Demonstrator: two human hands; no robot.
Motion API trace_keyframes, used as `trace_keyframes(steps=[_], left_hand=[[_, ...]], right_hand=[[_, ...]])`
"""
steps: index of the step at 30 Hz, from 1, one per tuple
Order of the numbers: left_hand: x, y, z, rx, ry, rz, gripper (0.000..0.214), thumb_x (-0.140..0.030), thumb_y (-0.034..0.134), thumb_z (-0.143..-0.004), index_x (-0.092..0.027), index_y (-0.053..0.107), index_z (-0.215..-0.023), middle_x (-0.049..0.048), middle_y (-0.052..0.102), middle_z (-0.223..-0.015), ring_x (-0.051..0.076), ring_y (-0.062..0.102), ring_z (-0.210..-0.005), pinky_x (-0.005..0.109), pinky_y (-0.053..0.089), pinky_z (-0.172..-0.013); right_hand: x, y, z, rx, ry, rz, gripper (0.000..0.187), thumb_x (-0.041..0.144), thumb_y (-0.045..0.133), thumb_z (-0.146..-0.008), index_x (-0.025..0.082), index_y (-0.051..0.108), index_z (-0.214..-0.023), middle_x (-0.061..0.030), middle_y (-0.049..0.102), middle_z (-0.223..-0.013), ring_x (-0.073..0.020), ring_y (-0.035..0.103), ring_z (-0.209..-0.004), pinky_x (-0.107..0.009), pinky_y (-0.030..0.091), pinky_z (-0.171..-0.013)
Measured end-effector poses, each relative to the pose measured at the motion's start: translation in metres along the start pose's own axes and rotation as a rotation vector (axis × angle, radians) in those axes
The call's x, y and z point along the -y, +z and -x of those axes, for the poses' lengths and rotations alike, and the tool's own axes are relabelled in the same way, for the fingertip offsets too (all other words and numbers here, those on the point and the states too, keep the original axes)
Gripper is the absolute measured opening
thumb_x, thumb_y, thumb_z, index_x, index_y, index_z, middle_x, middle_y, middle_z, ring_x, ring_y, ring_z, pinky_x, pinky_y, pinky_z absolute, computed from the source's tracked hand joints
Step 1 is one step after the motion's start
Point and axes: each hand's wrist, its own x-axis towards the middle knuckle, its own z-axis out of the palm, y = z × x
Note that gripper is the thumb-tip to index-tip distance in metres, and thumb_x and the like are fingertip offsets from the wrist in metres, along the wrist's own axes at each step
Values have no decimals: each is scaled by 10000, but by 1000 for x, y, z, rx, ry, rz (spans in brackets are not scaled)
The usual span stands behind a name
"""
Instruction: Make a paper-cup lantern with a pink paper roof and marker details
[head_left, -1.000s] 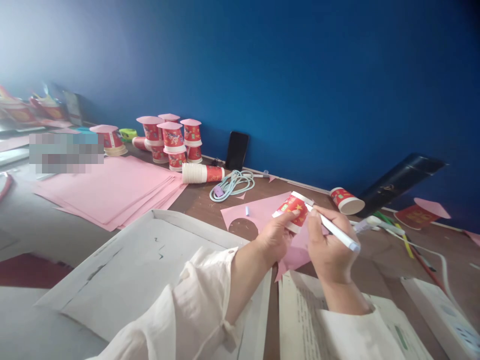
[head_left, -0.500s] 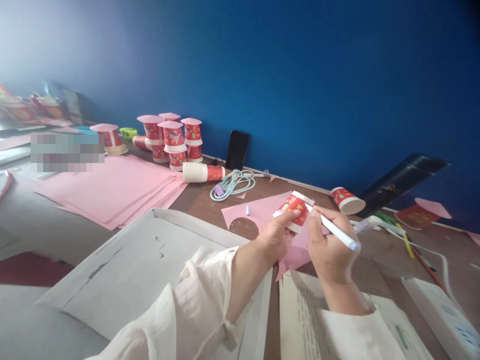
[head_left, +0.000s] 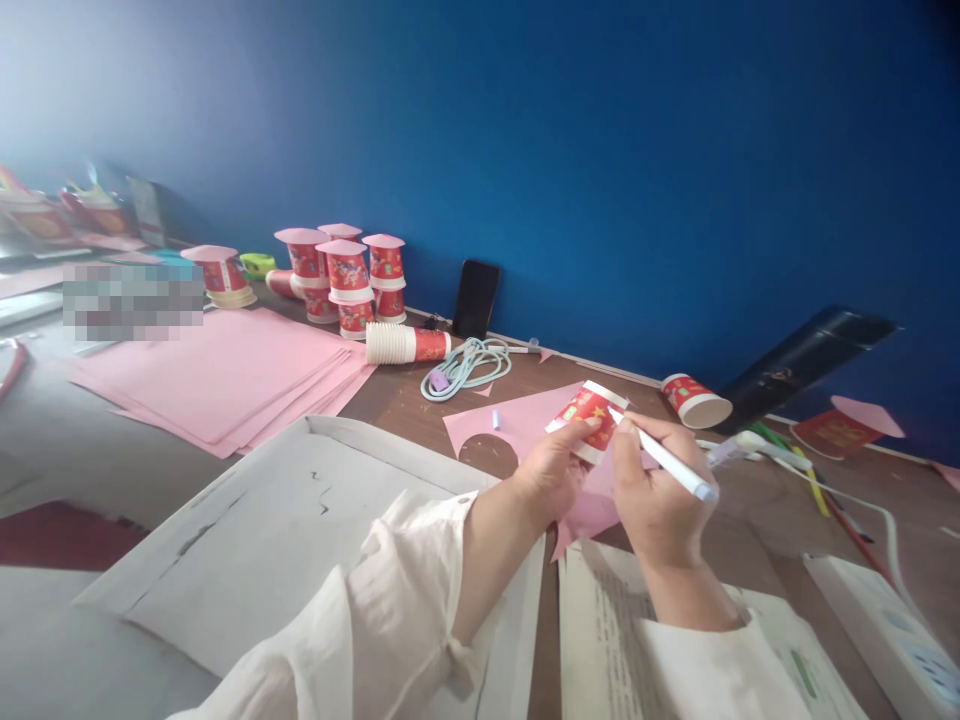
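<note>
My left hand (head_left: pixel 551 468) is closed round a red and white paper cup (head_left: pixel 587 412) that lies tilted on its side, a yellow star showing on it. In my right hand (head_left: pixel 664 490) is a white marker pen (head_left: pixel 673 465) with a pale blue end, its tip at the cup's right side. Whether the tip touches the cup I cannot tell. Beneath both hands lies a cut pink sheet of paper (head_left: pixel 499 415) with a round hole. On that sheet rests a small light blue pen cap (head_left: pixel 496 420).
Stacked red cups with pink paper tops (head_left: pixel 347 270) stand at the back left, near a lying stack of cups (head_left: pixel 405 344). Pink sheets (head_left: pixel 225 375) lie left. A coiled cable (head_left: pixel 469 370), phone (head_left: pixel 476 298), black tube (head_left: pixel 810 360) and power strip (head_left: pixel 885 620) are around.
My right hand and the marker have shifted very slightly left. The cup and my left hand stay almost where they were.
</note>
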Motion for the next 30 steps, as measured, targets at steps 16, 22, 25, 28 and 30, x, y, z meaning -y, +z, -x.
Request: trace_keyframes(steps=[16,22,25,28,30], left_hand=[[0,-1,-1,16,-7,4,275,-239,765,-670,-165,654,-911,51,682,-875,187,630,-827,316,446,-852],[0,-3,-2,20,-5,-2,291,-253,771,-665,-166,648,-914,57,684,-883,192,638,-836,326,438,-870],[1,-3,-2,20,5,8,298,-242,774,-656,-165,645,-912,58,686,-898,192,639,-849,323,437,-878],[0,-1,-2,16,12,16,284,-226,772,-650,-162,650,-898,56,686,-891,193,637,-861,323,436,-891],[0,0,-2,7,8,18,268,-222,767,-651,-159,655,-886,52,686,-874,191,634,-856,324,436,-890]], right_hand=[[3,-1,-1,14,-57,-4,120,252,597,-841,164,672,-872,-74,730,-812,-194,680,-743,-318,503,-729],[3,0,0,25,-48,0,136,270,589,-844,162,670,-860,-75,733,-813,-188,676,-715,-328,509,-736],[3,0,0,21,-49,2,133,271,587,-842,166,668,-850,-73,736,-816,-187,676,-711,-332,511,-749],[4,0,0,25,-55,1,132,268,586,-840,165,669,-847,-75,739,-817,-190,680,-709,-336,514,-755],[4,0,0,25,-66,4,130,265,591,-837,163,669,-849,-77,739,-818,-194,683,-716,-337,513,-760]])
